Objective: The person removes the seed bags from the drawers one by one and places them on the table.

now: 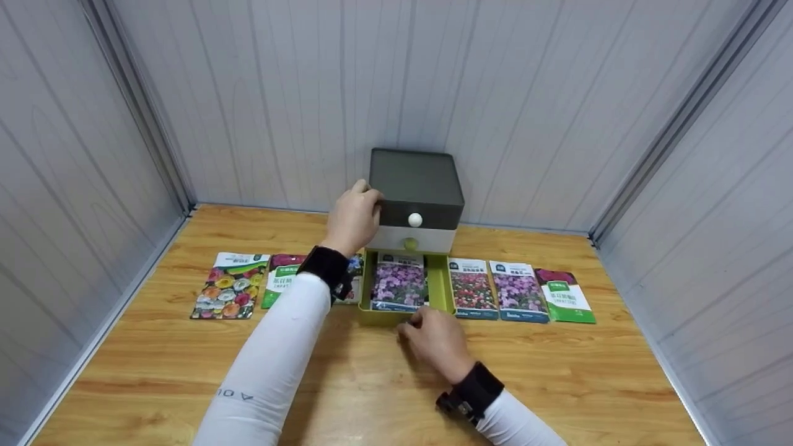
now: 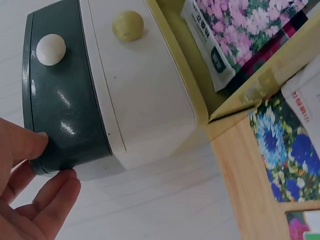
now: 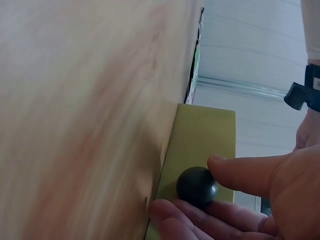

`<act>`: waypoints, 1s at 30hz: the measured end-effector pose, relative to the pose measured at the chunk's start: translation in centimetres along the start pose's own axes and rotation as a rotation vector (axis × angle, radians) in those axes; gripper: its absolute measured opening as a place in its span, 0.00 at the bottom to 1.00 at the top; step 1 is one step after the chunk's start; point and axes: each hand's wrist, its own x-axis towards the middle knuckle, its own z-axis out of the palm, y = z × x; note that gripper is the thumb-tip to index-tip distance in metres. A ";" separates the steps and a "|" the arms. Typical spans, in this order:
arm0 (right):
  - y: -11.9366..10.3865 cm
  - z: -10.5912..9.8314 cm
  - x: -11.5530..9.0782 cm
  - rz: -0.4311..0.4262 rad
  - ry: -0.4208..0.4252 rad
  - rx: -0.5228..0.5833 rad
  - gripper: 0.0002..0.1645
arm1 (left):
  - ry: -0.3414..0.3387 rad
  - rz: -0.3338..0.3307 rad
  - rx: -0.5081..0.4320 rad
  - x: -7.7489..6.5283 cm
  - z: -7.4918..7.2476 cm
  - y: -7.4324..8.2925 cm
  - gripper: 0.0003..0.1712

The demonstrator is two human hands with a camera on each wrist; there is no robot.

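Observation:
A small drawer cabinet [image 1: 416, 176] has a dark green top tier, a white middle tier and a yellow-green bottom drawer [image 1: 441, 282], pulled out. Inside that drawer lies a seed packet [image 1: 399, 282] with purple flowers; a dark red edge shows beneath it in the left wrist view. My left hand [image 1: 353, 217] grips the top tier's left front corner, thumb on the front face and fingers round the side. With thumb and fingers my right hand [image 1: 438, 344] pinches the dark round knob [image 3: 196, 186] on the bottom drawer's front.
Right of the drawer lie a red-flower packet [image 1: 474, 288], a purple-flower packet [image 1: 519, 291] and a green-and-white packet [image 1: 567, 296]. Left of it are a multicoloured flower packet [image 1: 229, 286], another green-and-white packet [image 1: 279, 279] and a partly hidden blue-flower packet [image 2: 295, 150]. Panel walls surround the wooden table [image 1: 155, 371].

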 end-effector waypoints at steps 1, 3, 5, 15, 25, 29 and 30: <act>0.0 -0.1 0.0 -0.002 0.000 -0.001 0.13 | 0.012 0.004 -0.004 -0.2 0.1 -0.1 0.14; 0.1 -0.2 0.0 -0.012 0.002 -0.008 0.13 | 0.046 0.022 -0.018 -0.5 0.3 -0.3 0.17; 0.1 -0.4 0.1 -0.021 0.006 -0.013 0.14 | 0.093 0.053 -0.050 -0.9 0.6 -0.7 0.21; -0.1 -2.2 0.8 -0.021 0.057 0.055 0.14 | 0.216 -0.037 -0.210 -3.9 2.1 -2.7 0.28; 0.1 -4.3 3.7 0.012 0.080 0.052 0.12 | -0.165 -0.469 -0.754 -7.3 2.8 0.0 0.27; 0.5 -4.5 5.3 0.044 0.051 0.034 0.13 | -0.256 -0.473 -0.618 -7.6 3.5 0.3 0.25; 0.6 -4.4 5.6 0.049 0.042 0.025 0.13 | -0.277 -0.467 -0.591 -7.7 3.8 0.3 0.23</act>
